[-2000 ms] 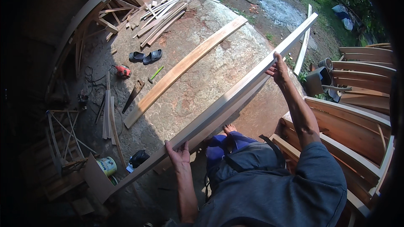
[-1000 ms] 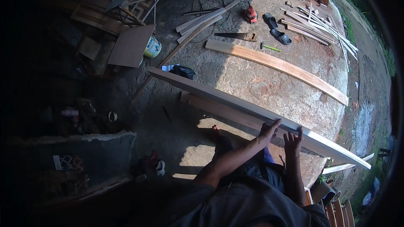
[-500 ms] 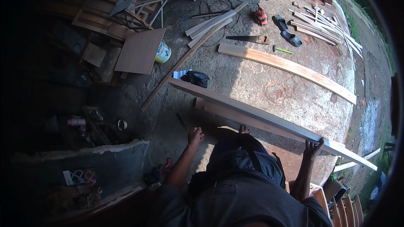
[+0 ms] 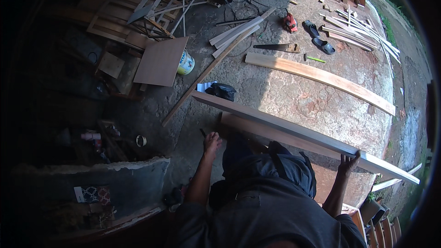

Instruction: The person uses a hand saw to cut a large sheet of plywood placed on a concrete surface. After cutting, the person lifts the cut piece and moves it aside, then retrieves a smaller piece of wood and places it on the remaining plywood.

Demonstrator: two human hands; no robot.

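Note:
A long, squared timber beam (image 4: 275, 121) runs slantwise in front of me, from the left middle down to the right. My right hand (image 4: 350, 161) grips its near edge toward the right end, fingers on the top and side. My left hand (image 4: 212, 145) is closed, away from the beam, over the shaded floor. A slim dark stick (image 4: 202, 132) juts from its fingers; its kind is too small to make out. Below the beam lies a wider brown board (image 4: 271, 133), partly hidden by the beam and my legs.
Beyond the beam are a pale plank (image 4: 321, 77), a handsaw (image 4: 278, 47), a green-handled hammer (image 4: 315, 59), sandals (image 4: 323, 45) and a red power tool (image 4: 290, 23). A black plastic bag (image 4: 221, 91) sits by the beam's left end. A bucket (image 4: 185, 63) stands beside a plywood sheet (image 4: 161, 62).
My left hand has moved slightly up, and the dark stick shows shorter beside it. My right hand keeps its grip on the beam. The whole view has shifted a little.

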